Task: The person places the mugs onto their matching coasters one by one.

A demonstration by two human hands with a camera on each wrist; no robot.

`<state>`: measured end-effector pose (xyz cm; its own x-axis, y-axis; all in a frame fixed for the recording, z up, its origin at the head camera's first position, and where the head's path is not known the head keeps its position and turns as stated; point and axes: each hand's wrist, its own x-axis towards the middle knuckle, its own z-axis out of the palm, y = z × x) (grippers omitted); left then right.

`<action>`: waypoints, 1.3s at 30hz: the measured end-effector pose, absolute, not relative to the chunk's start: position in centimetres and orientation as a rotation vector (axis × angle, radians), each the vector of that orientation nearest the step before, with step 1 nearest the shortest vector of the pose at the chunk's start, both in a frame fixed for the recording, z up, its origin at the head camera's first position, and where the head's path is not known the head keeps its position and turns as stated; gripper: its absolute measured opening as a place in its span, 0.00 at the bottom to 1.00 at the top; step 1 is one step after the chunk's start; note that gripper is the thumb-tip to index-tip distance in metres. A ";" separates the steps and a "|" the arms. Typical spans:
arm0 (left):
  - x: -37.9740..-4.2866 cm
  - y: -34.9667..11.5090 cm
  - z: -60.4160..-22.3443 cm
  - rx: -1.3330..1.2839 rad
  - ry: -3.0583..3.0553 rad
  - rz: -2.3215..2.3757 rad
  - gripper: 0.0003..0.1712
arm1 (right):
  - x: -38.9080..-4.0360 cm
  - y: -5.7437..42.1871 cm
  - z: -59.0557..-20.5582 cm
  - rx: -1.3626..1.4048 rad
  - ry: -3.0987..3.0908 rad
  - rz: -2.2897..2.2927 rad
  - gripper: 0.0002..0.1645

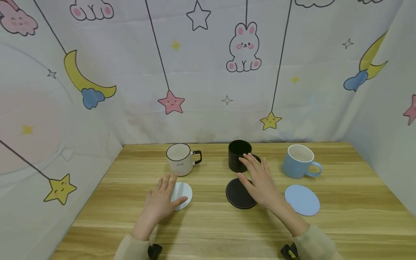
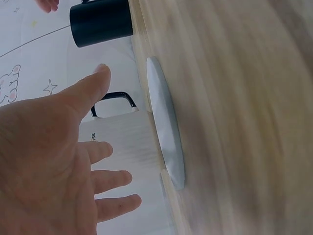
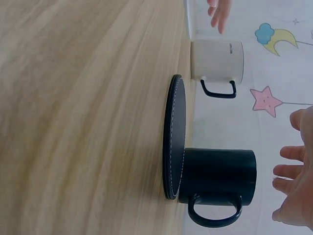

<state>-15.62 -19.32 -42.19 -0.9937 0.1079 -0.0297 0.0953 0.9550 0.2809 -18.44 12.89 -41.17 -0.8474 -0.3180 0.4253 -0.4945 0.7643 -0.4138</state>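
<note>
Fingers spread, my left hand [image 1: 161, 198] hovers over the white round coaster [image 1: 186, 191], just in front of the white mug [image 1: 180, 163] with a black rim and handle. In the left wrist view a gap shows between that hand and the coaster. My right hand [image 1: 260, 180] is held above the black coaster [image 1: 238, 195], fingers apart, near the black mug [image 1: 235, 159]. The right wrist view shows it apart from the mug, holding nothing. Part of the black mug's handle is hidden behind the right fingers in the head view.
A light blue mug [image 1: 295, 164] stands at the right, its handle pointing right. In front of it lies a light blue coaster [image 1: 302, 200]. The wooden table [image 1: 208, 231] ends at a patterned cloth backdrop [image 1: 208, 72], with cloth along both sides too.
</note>
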 end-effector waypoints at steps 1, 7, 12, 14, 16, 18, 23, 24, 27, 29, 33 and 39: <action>-15.6 -19.4 -42.2 0.160 3.056 0.436 0.50 | -18.5 12.8 -41.1 0.629 -2.629 0.751 0.32; -15.6 -19.9 -41.9 0.151 3.012 0.449 0.51 | -18.9 12.3 -40.9 0.647 -2.631 0.762 0.31; -15.7 -20.4 -42.1 0.151 2.990 0.441 0.51 | -19.2 12.0 -40.8 0.650 -2.631 0.807 0.32; -15.7 -20.5 -42.2 0.153 2.984 0.452 0.52 | -19.3 11.9 -40.7 0.651 -2.626 0.819 0.32; -15.8 -20.6 -42.3 0.157 2.978 0.466 0.53 | -19.4 11.8 -40.7 0.650 -2.621 0.830 0.32; -15.8 -20.7 -42.4 0.158 2.973 0.468 0.54 | -19.6 11.6 -40.7 0.652 -2.616 0.838 0.32; -15.8 -21.1 -42.4 0.163 2.958 0.467 0.57 | -20.0 11.2 -40.6 0.669 -2.610 0.842 0.32; -15.8 -21.2 -42.3 0.165 2.954 0.469 0.57 | -20.1 11.1 -40.6 0.673 -2.610 0.842 0.31; -15.8 -21.3 -42.3 0.168 2.943 0.455 0.58 | -20.3 10.9 -40.5 0.685 -2.605 0.848 0.31; -15.8 -21.4 -42.3 0.171 2.937 0.448 0.58 | -20.5 10.7 -40.5 0.691 -2.600 0.858 0.31; -15.8 -21.6 -42.3 0.174 2.928 0.452 0.58 | -20.7 10.5 -40.5 0.704 -2.595 0.891 0.30; -15.8 -21.9 -42.4 0.181 2.919 0.456 0.59 | -20.8 10.1 -40.5 0.719 -2.613 0.929 0.31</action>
<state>-15.77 -21.87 -42.39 -0.9762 0.1471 -0.1591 0.0916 0.9455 0.3126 -20.85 10.10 -40.45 -0.8382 -0.3603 0.4093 -0.5378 0.6701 -0.5115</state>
